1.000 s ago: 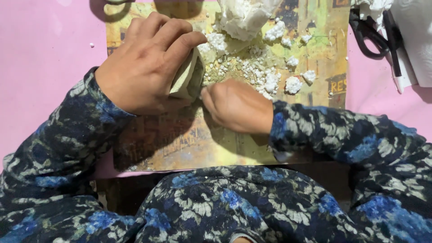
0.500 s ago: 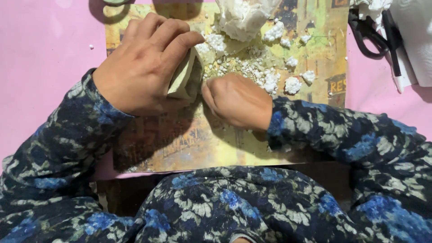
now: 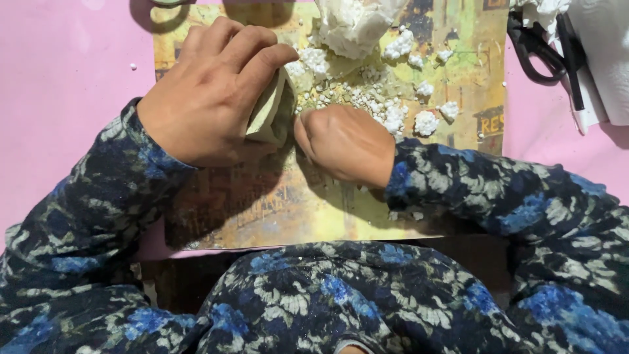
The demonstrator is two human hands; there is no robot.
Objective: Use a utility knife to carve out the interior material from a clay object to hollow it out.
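Left hand (image 3: 209, 98) curling over small pale green cup-like piece (image 3: 270, 110), fingers wrapping its top, gripping it tilted on yellow printed board (image 3: 275, 210). Right hand (image 3: 347, 144) lying fist-like just beside it, knuckles up, fingertips tucked under; cannot tell whether pinching anything. White foam crumbs (image 3: 386, 115) lying scattered on board just beyond right hand. Bigger white foam lump (image 3: 354, 23) sitting at board's far edge. Black scissors (image 3: 544, 49) resting on pink tabletop (image 3: 65, 92), well apart, right of board.
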